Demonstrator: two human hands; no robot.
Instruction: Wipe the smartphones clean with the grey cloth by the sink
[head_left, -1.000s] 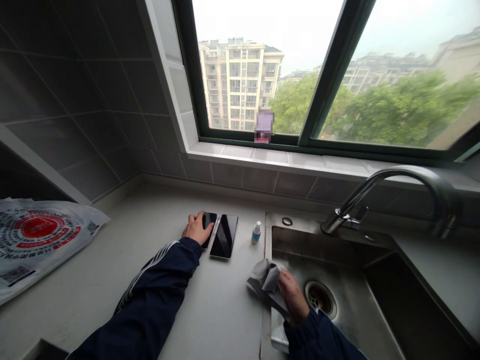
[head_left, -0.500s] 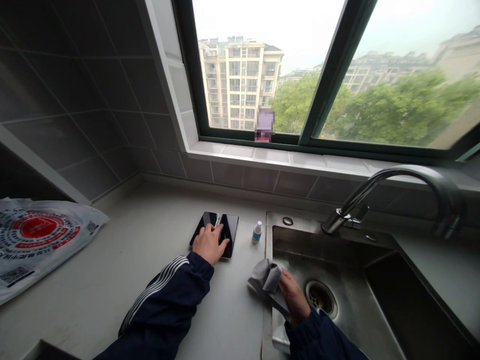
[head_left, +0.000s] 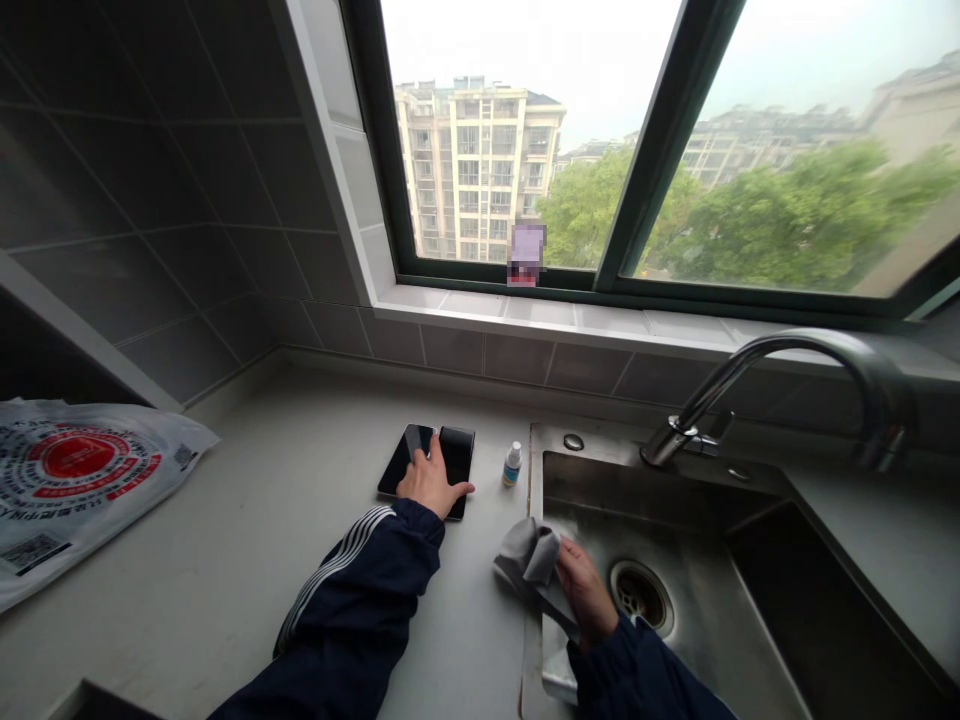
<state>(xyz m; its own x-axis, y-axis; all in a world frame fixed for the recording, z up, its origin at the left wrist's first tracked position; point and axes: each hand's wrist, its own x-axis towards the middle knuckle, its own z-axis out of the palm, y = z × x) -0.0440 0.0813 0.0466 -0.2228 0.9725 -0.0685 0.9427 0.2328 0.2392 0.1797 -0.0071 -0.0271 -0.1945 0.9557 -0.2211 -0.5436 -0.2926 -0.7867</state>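
Two dark smartphones lie side by side on the counter, the left phone [head_left: 397, 466] and the right phone [head_left: 460, 450]. Over both of them is my left hand [head_left: 433, 487], its fingers stretched forward and its thumb spread past the right phone's right edge. It hides part of each phone. My right hand [head_left: 589, 590] is closed on a grey cloth [head_left: 525, 553], which hangs in loose folds over the sink's left rim. A small white spray bottle with a blue-and-yellow label [head_left: 512, 465] stands upright to the right of the phones.
A steel sink [head_left: 697, 560] with a drain [head_left: 641, 590] lies to the right, under a curved chrome faucet [head_left: 795, 345]. A printed white plastic bag [head_left: 97, 470] rests on the counter at the left. Behind, a window sill [head_left: 540, 310] runs above the tiled backsplash.
My left hand has moved slightly right across the phones, and its fingers and thumb have spread wider. My right hand and the cloth have hardly moved.
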